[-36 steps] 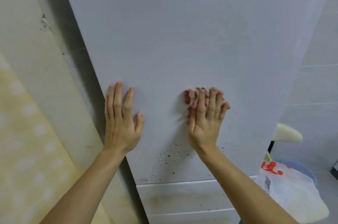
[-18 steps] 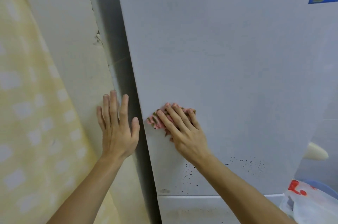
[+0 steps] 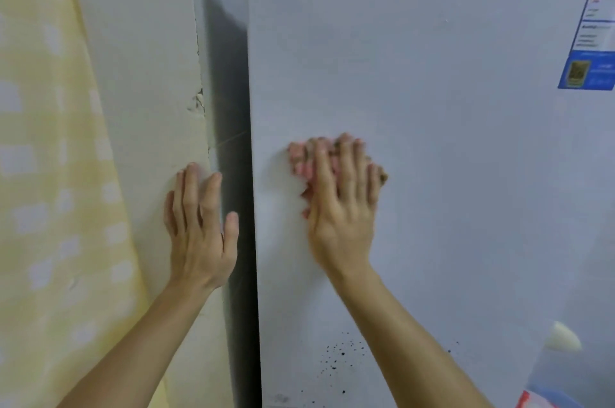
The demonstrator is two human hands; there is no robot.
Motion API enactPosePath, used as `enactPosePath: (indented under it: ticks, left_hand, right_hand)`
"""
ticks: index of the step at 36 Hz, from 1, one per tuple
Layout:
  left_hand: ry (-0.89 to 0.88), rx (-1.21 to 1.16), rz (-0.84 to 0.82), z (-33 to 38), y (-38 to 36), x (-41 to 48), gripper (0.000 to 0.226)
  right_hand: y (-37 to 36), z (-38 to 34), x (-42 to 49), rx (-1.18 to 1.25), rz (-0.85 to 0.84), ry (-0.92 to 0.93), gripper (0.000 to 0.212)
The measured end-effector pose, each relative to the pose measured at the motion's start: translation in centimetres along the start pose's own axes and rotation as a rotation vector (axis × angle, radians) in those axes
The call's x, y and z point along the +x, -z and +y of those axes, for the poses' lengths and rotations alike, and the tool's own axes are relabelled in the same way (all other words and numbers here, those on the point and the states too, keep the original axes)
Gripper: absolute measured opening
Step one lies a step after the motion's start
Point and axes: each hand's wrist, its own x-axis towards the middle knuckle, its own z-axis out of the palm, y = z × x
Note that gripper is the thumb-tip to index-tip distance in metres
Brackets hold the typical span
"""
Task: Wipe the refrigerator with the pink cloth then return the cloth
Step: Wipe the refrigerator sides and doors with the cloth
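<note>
Under the right hand (image 3: pixel 339 207), flat fingers pin the bunched pink cloth (image 3: pixel 304 161) to the refrigerator (image 3: pixel 432 174) door; no clear long axis. Left hand (image 3: pixel 199 234) open, empty, on the wall (image 3: pixel 143 108).

A single head-worn wide-angle view looks forward, close up, at a fridge door (image 3: pixel 432 108), with the wall (image 3: pixel 139 74) left of the right hand (image 3: pixel 339 207) pressing a cloth (image 3: pixel 301 161).
</note>
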Motion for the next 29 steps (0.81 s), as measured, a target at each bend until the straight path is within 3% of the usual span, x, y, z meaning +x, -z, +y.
enactPosePath:
  ticks: [3, 9, 12, 15, 18, 20, 23, 29]
  left_hand:
    - [0.002, 0.003, 0.034, 0.3, -0.3, 1.1, 0.059]
    - [0.004, 0.047, 0.047, -0.1, -0.2, 2.1, 0.063]
    - [0.012, 0.04, 0.051, -0.4, -0.3, 2.7, 0.064]
    - [-0.009, 0.038, 0.062, -0.8, -0.5, 2.9, 0.063]
    - [-0.024, 0.038, 0.065, -1.1, -0.7, 2.8, 0.062]
    - [-0.02, 0.031, 0.066, -1.1, -0.7, 2.8, 0.062]
    - [-0.007, 0.019, 0.076, -0.9, -0.9, 2.9, 0.062]
    - [-0.019, -0.014, 0.083, -0.9, -0.8, 2.9, 0.061]
  right_hand:
    - [-0.4, -1.1, -3.7, -0.022, -0.166, 0.205, 0.079]
    - [0.9, 0.9, -5.6, -0.056, -0.359, 0.47, 0.09]
    - [2.0, 3.4, -4.1, -0.037, -0.258, 0.316, 0.086]
    - [3.9, 8.4, -1.6, -0.056, -0.052, -0.03, 0.055]
    - [5.6, 12.1, 2.0, -0.012, 0.137, -0.431, 0.061]
    - [5.5, 11.9, 3.8, 0.007, 0.197, -0.553, 0.066]
    - [4.2, 9.8, 5.4, 0.022, 0.242, -0.514, 0.068]
    - [0.3, 2.1, 6.8, 0.065, 0.145, -0.141, 0.056]
